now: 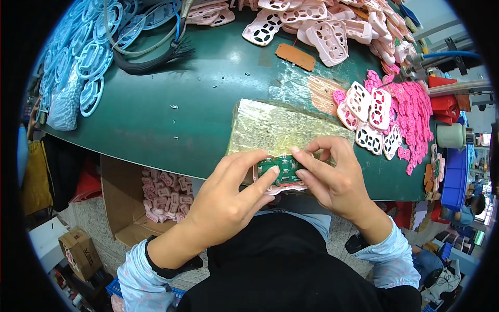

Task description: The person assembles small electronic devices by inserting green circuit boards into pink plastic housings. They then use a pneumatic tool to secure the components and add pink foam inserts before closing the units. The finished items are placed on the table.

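A green circuit board (286, 170) lies in a pale pink plastic shell (286, 191) at the near edge of a worn, yellowish block (280, 125). My left hand (231, 184) grips the shell's left side, with a fingertip pressed on the board. From the right, my right hand (332, 174) pinches the board's upper right edge between thumb and fingers. A short red wire (287, 184) shows along the board's lower edge. The shell's underside and parts of its rim are hidden by my fingers.
Pink shells (327, 39) heap at the back, blue frames (93, 57) at the left. Bright pink button pads (410, 114) pile at the right beside white-pink shells (369, 138). A brown board (295, 57) and small screws (174, 107) lie on the green table (202, 119). Below stands a cardboard box (122, 208).
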{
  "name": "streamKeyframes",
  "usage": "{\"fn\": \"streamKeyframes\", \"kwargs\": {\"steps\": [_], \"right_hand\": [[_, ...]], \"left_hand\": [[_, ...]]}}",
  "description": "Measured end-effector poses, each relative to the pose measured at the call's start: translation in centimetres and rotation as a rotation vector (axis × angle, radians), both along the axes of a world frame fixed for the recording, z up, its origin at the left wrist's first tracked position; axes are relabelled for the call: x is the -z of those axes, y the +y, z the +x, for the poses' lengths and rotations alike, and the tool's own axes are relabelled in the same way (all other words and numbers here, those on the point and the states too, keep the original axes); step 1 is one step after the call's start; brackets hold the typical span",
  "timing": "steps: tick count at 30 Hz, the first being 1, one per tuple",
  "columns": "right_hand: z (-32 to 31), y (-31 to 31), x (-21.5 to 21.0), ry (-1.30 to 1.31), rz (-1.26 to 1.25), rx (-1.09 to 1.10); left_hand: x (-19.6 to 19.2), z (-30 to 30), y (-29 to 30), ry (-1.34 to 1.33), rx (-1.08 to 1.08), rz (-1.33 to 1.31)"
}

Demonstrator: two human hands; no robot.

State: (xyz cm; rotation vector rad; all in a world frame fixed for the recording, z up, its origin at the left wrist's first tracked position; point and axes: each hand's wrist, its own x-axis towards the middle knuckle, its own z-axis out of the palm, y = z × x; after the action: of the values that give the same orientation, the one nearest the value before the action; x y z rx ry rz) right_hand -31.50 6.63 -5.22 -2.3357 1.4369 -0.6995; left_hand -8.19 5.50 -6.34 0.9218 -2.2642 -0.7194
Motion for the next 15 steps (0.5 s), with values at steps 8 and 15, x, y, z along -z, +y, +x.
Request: {"fn": "streamKeyframes", "kwargs": {"steps": [8, 15], "right_hand": [[-0.4, 0.6, 0.3, 0.029, -0.125, -0.107], [-4.7, -1.5, -6.5, -0.062, -0.358, 0.088]], "left_hand": [[-0.6, -0.6, -0.1, -0.063, 0.019, -0.212], [-0.5, -1.1, 0.1, -0.139, 0.132, -0.283]]}}
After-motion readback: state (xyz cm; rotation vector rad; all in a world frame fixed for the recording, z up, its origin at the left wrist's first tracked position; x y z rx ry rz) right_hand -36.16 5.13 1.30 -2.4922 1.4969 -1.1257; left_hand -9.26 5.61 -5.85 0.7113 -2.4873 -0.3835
